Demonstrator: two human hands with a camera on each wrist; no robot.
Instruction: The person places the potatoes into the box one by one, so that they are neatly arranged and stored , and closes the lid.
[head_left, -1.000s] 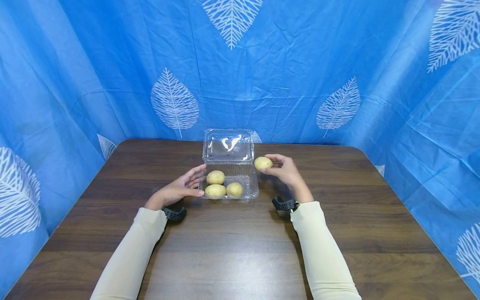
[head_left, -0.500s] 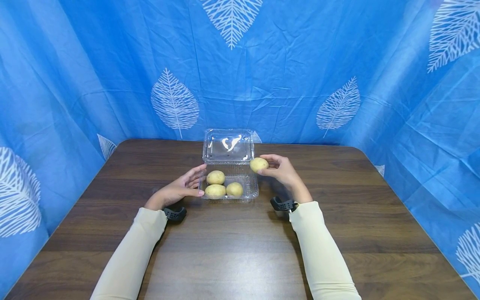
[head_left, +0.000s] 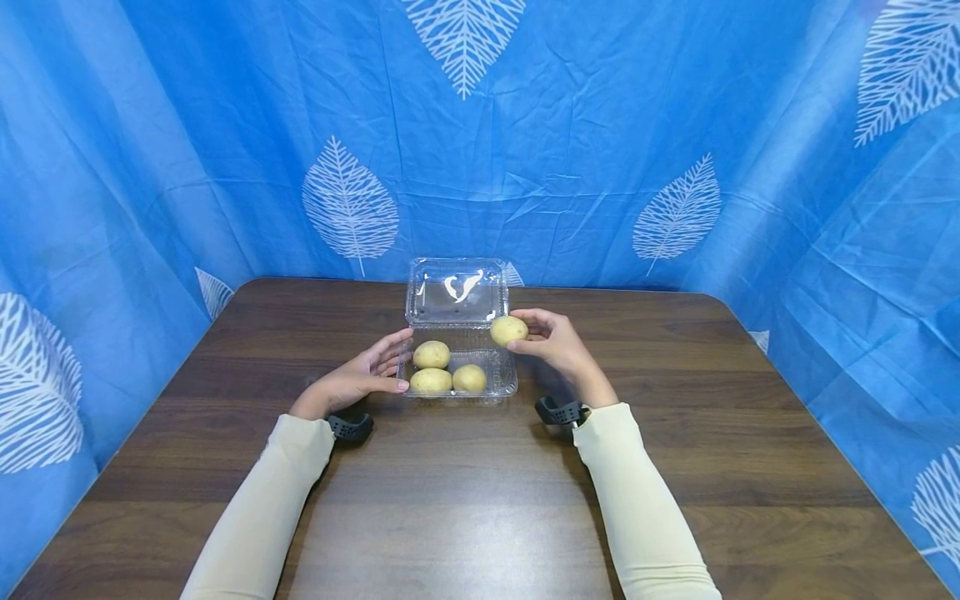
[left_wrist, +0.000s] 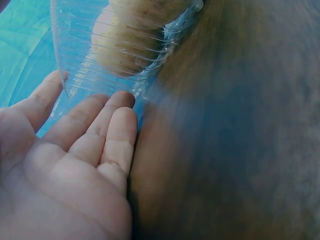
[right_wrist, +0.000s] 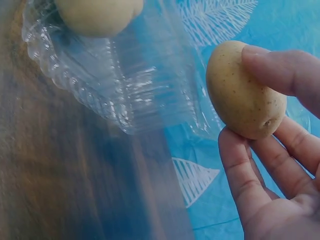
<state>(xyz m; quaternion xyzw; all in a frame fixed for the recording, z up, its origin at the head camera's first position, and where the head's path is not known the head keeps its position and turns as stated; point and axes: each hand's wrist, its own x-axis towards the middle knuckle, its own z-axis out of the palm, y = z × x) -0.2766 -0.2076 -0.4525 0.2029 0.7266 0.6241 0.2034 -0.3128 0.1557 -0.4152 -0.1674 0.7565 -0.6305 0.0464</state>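
A clear plastic clamshell box (head_left: 501,365) lies on the table with its lid (head_left: 457,292) raised at the back. Inside sit a potato (head_left: 431,355) at the back left, another potato (head_left: 431,382) at the front left and a third potato (head_left: 469,378) at the front middle. Over the box's back right corner, my right hand (head_left: 562,348) pinches one more potato (head_left: 509,332) between thumb and fingertips; the right wrist view shows this held potato (right_wrist: 245,92) above the rim. My left hand (head_left: 352,382) rests against the box's left side, fingers (left_wrist: 120,132) extended and fairly straight.
The dark wooden table (head_left: 450,500) stretches around the box on all sides. A blue curtain (head_left: 555,150) with white leaf prints hangs behind the table and along both sides. Each wrist carries a black strapped device (head_left: 558,410).
My right hand has moved left with its potato, from beside the box to over its back right corner. The left hand and the potatoes in the box stay still.
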